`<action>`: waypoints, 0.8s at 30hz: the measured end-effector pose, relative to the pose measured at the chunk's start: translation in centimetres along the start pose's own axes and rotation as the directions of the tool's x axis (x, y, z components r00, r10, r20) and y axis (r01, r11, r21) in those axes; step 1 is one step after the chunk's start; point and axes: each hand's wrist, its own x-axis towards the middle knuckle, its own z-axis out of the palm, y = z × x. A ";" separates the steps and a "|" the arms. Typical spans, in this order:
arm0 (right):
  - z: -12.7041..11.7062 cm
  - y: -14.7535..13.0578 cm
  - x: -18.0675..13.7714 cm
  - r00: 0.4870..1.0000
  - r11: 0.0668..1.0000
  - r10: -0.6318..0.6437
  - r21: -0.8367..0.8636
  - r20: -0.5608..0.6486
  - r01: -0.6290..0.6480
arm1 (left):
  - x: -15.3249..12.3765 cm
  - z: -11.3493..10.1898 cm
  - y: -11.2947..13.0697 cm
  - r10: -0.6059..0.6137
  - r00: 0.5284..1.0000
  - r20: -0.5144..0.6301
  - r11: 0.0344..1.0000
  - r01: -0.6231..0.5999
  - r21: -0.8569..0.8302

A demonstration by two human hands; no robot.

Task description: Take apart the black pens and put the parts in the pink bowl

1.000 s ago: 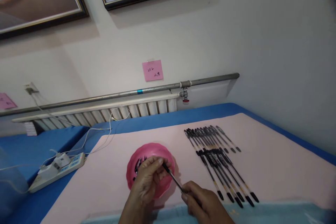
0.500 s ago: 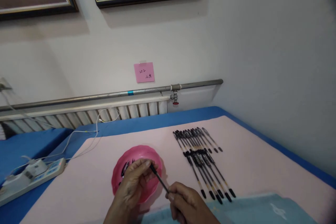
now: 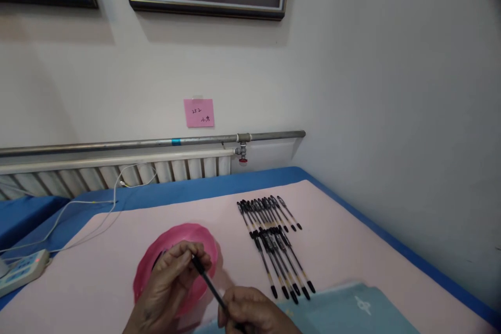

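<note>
While the right hand (image 3: 254, 310) folds around the near end of a black pen (image 3: 209, 284), the left hand (image 3: 170, 277) pinches its far end, over the pink bowl (image 3: 200, 292). Further right, more pens (image 3: 282, 261) lie in two rows on a pale pink sheet (image 3: 352, 240); beyond stands a radiator (image 3: 179, 170).

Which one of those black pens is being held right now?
The pen slanting between the left hand and the right hand; the other pens to its right lie in two rows on the pink sheet.
</note>
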 end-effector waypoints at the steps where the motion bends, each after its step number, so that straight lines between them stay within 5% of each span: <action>1: 0.1 0.0 -0.1 1.000 1.000 -0.004 0.009 0.015 0.004 | -0.1 0.1 0.0 0.006 1.000 0.007 1.000 -0.006 -0.005; 8: 0.6 -0.4 -0.3 0.992 0.998 -0.035 0.047 -0.123 0.041 | 0.4 1.1 -0.6 -0.023 0.998 -0.053 1.000 0.022 -0.014; 13: 1.3 -1.2 -0.7 0.970 0.997 -0.044 0.052 -0.239 0.057 | 1.5 -1.8 1.5 0.126 0.942 -0.310 0.981 -0.071 0.180; 18: 1.3 -1.7 -0.9 0.941 0.999 -0.043 0.015 -0.335 0.051 | 0.9 -5.9 4.8 0.367 0.836 -0.407 0.807 -0.069 0.586; 24: 1.2 -1.4 -0.6 0.933 0.998 -0.056 -0.041 -0.357 0.044 | 1.2 -6.7 3.0 0.339 0.875 -0.345 0.506 0.140 0.851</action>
